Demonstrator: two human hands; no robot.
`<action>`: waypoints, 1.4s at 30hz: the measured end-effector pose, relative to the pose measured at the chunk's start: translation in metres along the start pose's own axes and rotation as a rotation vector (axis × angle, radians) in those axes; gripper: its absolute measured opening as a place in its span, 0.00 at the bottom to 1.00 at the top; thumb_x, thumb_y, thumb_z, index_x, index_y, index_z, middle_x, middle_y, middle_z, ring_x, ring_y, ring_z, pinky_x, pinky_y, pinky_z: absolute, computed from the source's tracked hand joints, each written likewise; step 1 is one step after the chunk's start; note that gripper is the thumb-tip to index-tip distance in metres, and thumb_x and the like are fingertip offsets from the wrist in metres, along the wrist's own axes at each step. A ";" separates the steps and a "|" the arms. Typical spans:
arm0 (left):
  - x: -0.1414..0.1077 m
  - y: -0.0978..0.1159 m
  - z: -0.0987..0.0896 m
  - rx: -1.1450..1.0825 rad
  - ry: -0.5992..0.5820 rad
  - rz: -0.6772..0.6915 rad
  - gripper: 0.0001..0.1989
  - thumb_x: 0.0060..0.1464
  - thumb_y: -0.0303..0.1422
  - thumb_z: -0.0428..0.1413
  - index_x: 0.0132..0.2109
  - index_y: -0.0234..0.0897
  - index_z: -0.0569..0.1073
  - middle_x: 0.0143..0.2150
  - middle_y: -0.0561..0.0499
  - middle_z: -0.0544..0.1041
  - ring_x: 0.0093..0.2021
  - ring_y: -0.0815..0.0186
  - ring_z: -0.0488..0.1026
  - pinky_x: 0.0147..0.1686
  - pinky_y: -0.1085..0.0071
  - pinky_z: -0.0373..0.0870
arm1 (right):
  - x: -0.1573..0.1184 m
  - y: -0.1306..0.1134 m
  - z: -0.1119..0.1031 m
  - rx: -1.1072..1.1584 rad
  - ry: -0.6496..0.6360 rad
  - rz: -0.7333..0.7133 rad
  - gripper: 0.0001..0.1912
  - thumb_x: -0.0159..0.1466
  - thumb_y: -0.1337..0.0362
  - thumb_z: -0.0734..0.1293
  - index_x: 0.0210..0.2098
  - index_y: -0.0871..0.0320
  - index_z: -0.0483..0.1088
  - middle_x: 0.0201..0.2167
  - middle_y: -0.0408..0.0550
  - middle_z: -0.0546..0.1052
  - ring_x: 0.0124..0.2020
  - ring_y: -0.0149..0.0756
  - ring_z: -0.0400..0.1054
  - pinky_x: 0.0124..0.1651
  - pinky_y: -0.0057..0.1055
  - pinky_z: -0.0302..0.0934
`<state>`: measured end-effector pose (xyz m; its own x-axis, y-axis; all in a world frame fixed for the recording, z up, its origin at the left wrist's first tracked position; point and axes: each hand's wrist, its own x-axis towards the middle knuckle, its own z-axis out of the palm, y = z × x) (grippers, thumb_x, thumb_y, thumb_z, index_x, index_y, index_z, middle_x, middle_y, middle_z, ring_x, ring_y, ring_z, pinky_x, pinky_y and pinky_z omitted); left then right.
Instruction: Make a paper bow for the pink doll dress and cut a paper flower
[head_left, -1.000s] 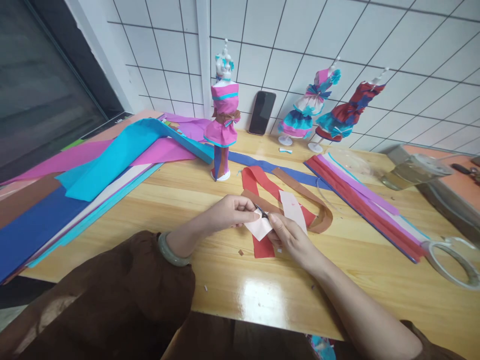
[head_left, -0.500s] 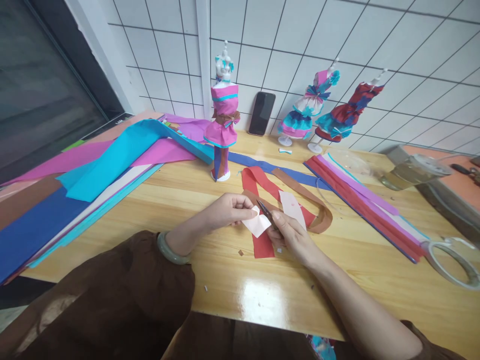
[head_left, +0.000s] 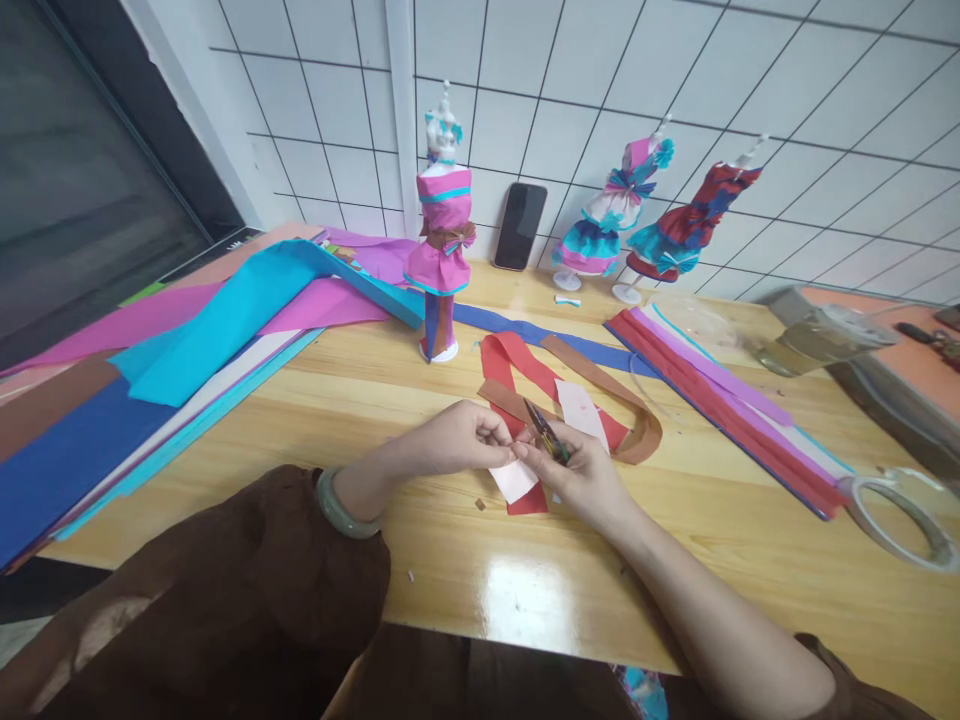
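My left hand point(head_left: 478, 440) is closed, its thumb and fingers pinching the upper edge of a small white paper piece point(head_left: 516, 482). Meeting it at the same edge, the thumb and finger of my right hand point(head_left: 576, 468) also pinch the paper. A pair of small dark scissors point(head_left: 547, 432) lies in my right hand, tips pointing up and away; part of it is hidden by the fingers. Beneath the hands a red paper strip point(head_left: 531, 500) and a brown strip point(head_left: 637, 430) curl over the table, with a pale pink piece point(head_left: 582, 412) on top of them.
A small dress form point(head_left: 444, 235) in pink paper stands ahead; two more dressed forms point(head_left: 611, 215) are further right. A phone point(head_left: 520, 226) leans on the tiled wall. Coloured paper sheets point(head_left: 217, 320) cover the left. Folded strips point(head_left: 727, 410), a tape roll point(head_left: 900, 522) and a cup point(head_left: 825, 340) are right.
My right thumb and finger have moved left onto the paper beside my left fingertips. The scissors have turned more upright and away from the paper.
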<state>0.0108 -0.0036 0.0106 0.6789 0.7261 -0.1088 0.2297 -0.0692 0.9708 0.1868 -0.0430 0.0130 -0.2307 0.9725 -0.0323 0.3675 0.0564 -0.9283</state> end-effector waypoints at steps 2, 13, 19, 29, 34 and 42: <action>0.001 -0.001 0.000 -0.009 0.005 0.014 0.12 0.46 0.38 0.54 0.25 0.32 0.68 0.21 0.56 0.61 0.23 0.75 0.57 0.22 0.77 0.51 | 0.000 -0.001 -0.001 0.008 -0.004 -0.005 0.14 0.56 0.54 0.65 0.28 0.61 0.67 0.20 0.40 0.62 0.21 0.27 0.53 0.23 0.24 0.48; 0.003 0.002 -0.004 -0.131 0.037 0.007 0.10 0.47 0.36 0.54 0.30 0.31 0.70 0.26 0.53 0.69 0.28 0.72 0.65 0.29 0.75 0.59 | 0.006 0.004 -0.002 0.331 -0.026 0.130 0.23 0.58 0.48 0.61 0.17 0.57 0.52 0.09 0.34 0.54 0.11 0.23 0.46 0.15 0.25 0.39; 0.004 -0.002 -0.004 -0.133 0.010 0.012 0.09 0.47 0.35 0.54 0.29 0.31 0.70 0.26 0.53 0.68 0.27 0.72 0.64 0.28 0.76 0.58 | 0.003 -0.003 -0.002 0.222 -0.051 0.126 0.17 0.55 0.51 0.66 0.23 0.59 0.63 0.09 0.35 0.60 0.12 0.24 0.51 0.17 0.25 0.42; 0.005 -0.007 -0.003 -0.177 0.020 -0.031 0.12 0.48 0.38 0.54 0.31 0.30 0.70 0.25 0.52 0.69 0.25 0.72 0.64 0.25 0.76 0.57 | 0.005 0.005 0.000 0.379 0.021 0.121 0.21 0.55 0.50 0.65 0.18 0.57 0.56 0.10 0.34 0.55 0.11 0.22 0.45 0.15 0.25 0.37; 0.004 -0.008 -0.004 -0.093 0.088 -0.032 0.14 0.48 0.40 0.53 0.30 0.30 0.69 0.24 0.52 0.67 0.24 0.72 0.62 0.24 0.76 0.56 | 0.005 0.006 -0.001 0.329 -0.020 0.145 0.21 0.56 0.50 0.64 0.18 0.57 0.56 0.08 0.34 0.56 0.10 0.23 0.48 0.15 0.25 0.39; 0.004 -0.007 -0.005 -0.101 0.085 -0.019 0.14 0.49 0.39 0.53 0.31 0.30 0.69 0.25 0.52 0.67 0.25 0.72 0.62 0.23 0.76 0.56 | 0.003 0.004 -0.001 0.220 -0.035 0.134 0.17 0.54 0.53 0.66 0.21 0.59 0.61 0.08 0.34 0.59 0.11 0.23 0.50 0.16 0.25 0.40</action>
<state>0.0084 0.0034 0.0043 0.6123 0.7825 -0.1128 0.1672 0.0113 0.9859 0.1885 -0.0398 0.0095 -0.2253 0.9594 -0.1695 0.1926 -0.1266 -0.9731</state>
